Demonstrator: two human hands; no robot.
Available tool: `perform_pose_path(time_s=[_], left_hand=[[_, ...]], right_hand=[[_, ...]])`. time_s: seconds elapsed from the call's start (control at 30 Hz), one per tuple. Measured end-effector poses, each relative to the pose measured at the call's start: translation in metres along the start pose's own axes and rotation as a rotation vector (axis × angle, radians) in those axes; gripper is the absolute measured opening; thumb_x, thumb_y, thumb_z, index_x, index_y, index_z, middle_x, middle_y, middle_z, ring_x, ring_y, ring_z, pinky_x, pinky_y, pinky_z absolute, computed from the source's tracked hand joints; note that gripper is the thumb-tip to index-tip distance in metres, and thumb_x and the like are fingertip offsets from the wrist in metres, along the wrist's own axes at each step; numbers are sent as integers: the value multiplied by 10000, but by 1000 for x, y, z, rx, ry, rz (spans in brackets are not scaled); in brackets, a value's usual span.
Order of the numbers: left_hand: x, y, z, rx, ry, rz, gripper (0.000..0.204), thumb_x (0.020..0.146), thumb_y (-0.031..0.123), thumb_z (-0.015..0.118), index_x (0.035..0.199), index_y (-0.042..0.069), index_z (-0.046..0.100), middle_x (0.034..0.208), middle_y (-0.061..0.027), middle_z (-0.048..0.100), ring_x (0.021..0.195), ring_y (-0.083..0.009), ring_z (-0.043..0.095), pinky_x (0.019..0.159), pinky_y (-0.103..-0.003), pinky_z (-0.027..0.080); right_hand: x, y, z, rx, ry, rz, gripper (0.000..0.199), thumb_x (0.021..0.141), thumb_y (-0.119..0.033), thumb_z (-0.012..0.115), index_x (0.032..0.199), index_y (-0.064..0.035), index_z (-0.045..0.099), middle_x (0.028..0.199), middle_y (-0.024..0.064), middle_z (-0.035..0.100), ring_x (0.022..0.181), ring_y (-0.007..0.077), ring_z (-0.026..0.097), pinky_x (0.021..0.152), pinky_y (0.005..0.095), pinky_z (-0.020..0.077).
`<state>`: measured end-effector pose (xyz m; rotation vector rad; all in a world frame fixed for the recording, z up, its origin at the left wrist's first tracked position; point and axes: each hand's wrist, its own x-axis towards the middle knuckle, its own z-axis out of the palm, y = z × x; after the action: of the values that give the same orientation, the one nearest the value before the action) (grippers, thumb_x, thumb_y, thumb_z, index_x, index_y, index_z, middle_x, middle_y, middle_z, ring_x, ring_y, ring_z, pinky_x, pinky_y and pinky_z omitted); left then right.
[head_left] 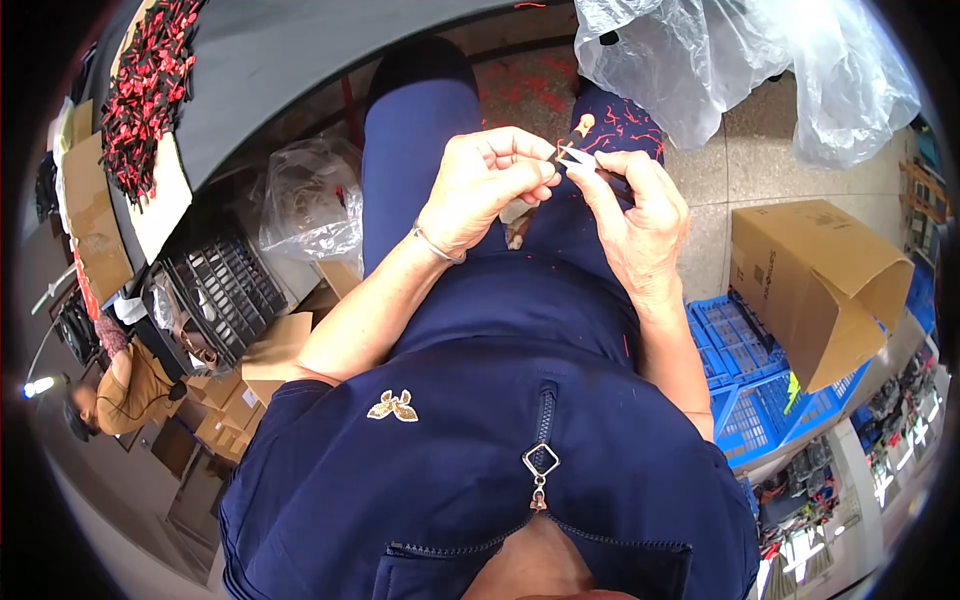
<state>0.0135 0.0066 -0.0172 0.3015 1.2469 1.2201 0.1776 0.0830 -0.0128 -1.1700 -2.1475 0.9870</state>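
Note:
My left hand [490, 183] is closed, thumb and forefinger pinching a small black-and-red pull [583, 126] above my lap. Its orange-red end points up and away from me. My right hand [640, 215] grips a small silvery pointed tool, which looks like thread snips [578, 158], and its tip meets the pull close to my left fingertips. The tool's handle is mostly hidden inside my right fingers. Bits of red thread [625, 125] lie scattered over my right trouser leg.
A heap of black-and-red pulls [150, 100] lies on the dark table [260, 60] at far left. Clear plastic bags [690, 60] hang at top right. An open cardboard box [810, 270] and blue crates [740, 380] stand to my right. Another person [140, 385] is at far left.

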Motion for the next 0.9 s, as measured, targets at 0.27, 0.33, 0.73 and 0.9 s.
perform_pose_path(time_s=[0.27, 0.33, 0.73, 0.9], left_hand=[[5, 4, -6, 99, -39, 18, 132, 794, 28, 645, 911, -28, 671, 769, -64, 674, 665, -79, 619, 635, -205, 517], [6, 5, -7, 110, -51, -3, 138, 808, 31, 629, 926, -29, 663, 793, -67, 673, 679, -83, 612, 647, -214, 512], [8, 10, -7, 146, -67, -2, 137, 806, 29, 629, 923, -32, 664, 792, -64, 669, 655, -81, 597, 629, -212, 501], [9, 18, -6, 245, -69, 0, 137, 793, 17, 628, 914, -32, 669, 771, -56, 664, 653, -75, 591, 626, -210, 498]], right_hand=[[8, 3, -3, -185, 78, -290, 203, 718, -227, 800, 770, -109, 644, 646, 2, 604, 552, 167, 537, 490, 307, 435], [9, 3, -4, -167, 51, -259, 195, 721, -209, 800, 775, -100, 647, 650, 7, 605, 557, 164, 542, 499, 303, 440], [4, 9, 1, 8, 12, -41, 202, 718, -181, 808, 816, -76, 666, 674, 37, 619, 583, 166, 570, 530, 298, 459], [7, 7, 1, -83, 43, -172, 198, 723, -224, 801, 802, -100, 668, 656, 10, 608, 567, 160, 552, 509, 304, 447]])
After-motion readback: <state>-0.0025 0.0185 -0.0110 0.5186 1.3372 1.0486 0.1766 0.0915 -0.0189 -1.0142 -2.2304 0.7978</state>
